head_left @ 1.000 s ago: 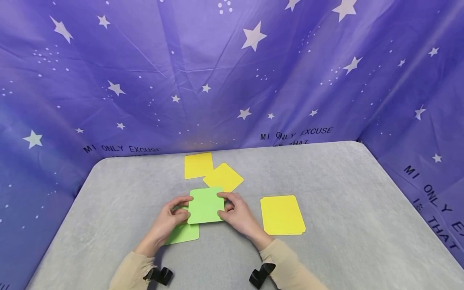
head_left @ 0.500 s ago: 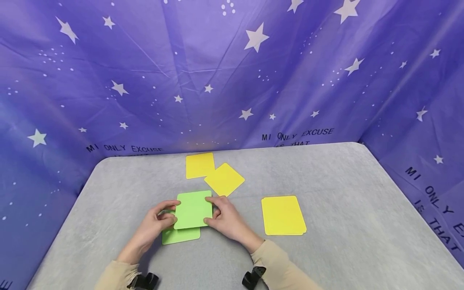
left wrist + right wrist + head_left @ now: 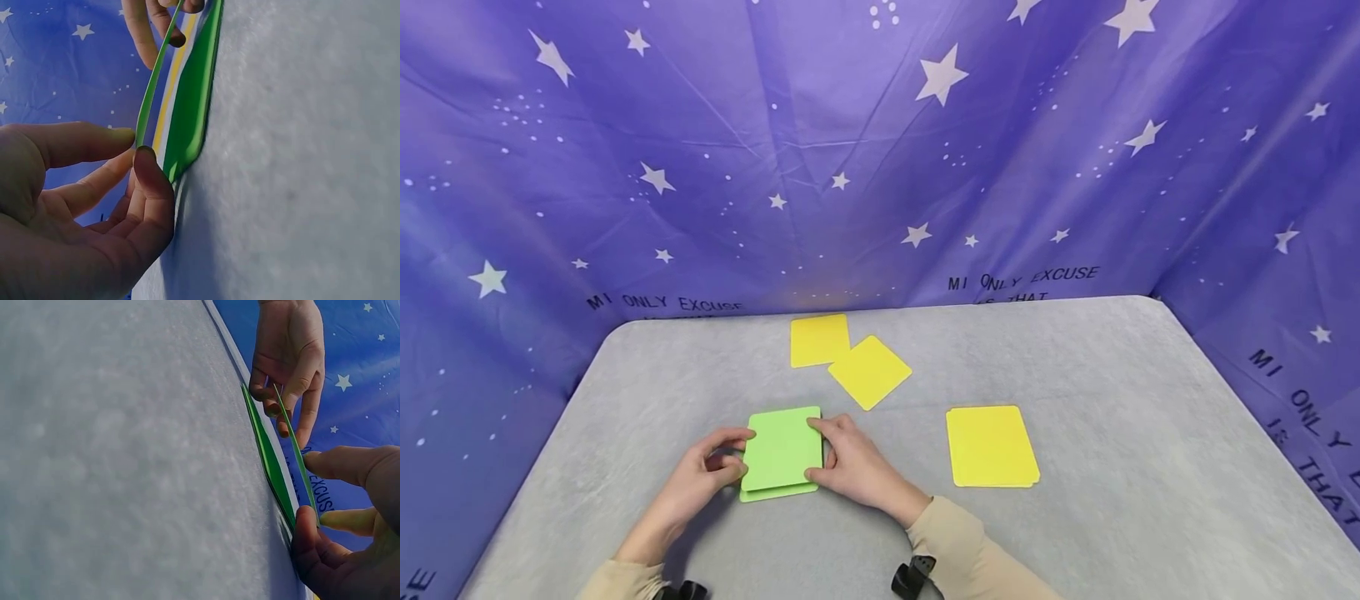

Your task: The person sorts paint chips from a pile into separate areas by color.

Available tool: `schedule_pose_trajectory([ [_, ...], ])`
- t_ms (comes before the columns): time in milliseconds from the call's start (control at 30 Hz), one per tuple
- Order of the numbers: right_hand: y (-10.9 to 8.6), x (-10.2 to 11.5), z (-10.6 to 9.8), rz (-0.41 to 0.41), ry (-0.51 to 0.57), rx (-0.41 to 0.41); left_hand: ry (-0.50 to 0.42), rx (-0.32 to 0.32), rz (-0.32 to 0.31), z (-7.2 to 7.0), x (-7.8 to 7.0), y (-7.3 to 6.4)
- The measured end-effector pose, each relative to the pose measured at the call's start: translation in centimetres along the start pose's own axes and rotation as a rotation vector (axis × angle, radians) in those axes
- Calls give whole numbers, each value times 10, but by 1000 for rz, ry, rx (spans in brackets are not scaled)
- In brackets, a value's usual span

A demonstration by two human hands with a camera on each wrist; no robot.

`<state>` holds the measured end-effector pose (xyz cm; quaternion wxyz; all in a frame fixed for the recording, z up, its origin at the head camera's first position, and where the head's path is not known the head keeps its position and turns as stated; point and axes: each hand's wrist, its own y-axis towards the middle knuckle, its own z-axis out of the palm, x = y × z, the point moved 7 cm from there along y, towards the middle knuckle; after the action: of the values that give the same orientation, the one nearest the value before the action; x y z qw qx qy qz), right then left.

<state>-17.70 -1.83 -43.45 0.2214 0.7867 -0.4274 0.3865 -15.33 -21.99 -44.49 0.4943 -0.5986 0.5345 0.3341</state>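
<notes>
A light green square card (image 3: 784,447) with rounded corners is held level between both hands, a little above the table. My left hand (image 3: 698,473) pinches its left edge between thumb and fingers. On the opposite edge, my right hand (image 3: 857,462) grips it the same way. Beneath lies another green card (image 3: 778,493), mostly covered in the head view; the left wrist view shows this lower green card (image 3: 194,100) flat on the table, with a gap between it and the held card (image 3: 152,94).
Behind the hands, two yellow cards (image 3: 818,340) (image 3: 870,372) lie with their corners meeting. To the right sits a small stack of yellow cards (image 3: 992,446), slightly fanned. The grey table (image 3: 1112,400) is backed by a purple star-patterned curtain (image 3: 850,100).
Both hands have carried the green card left and toward the person, lowering it over the other green card, which is now nearly covered. The yellow cards have stayed put.
</notes>
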Motion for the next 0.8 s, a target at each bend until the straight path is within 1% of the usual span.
schedule_pose_trajectory([
  [133, -1, -1, 2, 9, -32, 22, 12, 20, -20, 0, 3, -2],
  [233, -1, -2, 3, 4, -44, 34, 24, 24, -34, 0, 6, -3],
  [400, -1, -1, 3, -12, -60, 42, 32, 24, -29, 0, 7, -3],
  [600, -1, -2, 4, -21, -54, 52, 38, 33, -26, -2, 6, -3],
  [800, -1, -5, 4, -23, -26, 68, 46, 6, -56, -4, 9, -2],
])
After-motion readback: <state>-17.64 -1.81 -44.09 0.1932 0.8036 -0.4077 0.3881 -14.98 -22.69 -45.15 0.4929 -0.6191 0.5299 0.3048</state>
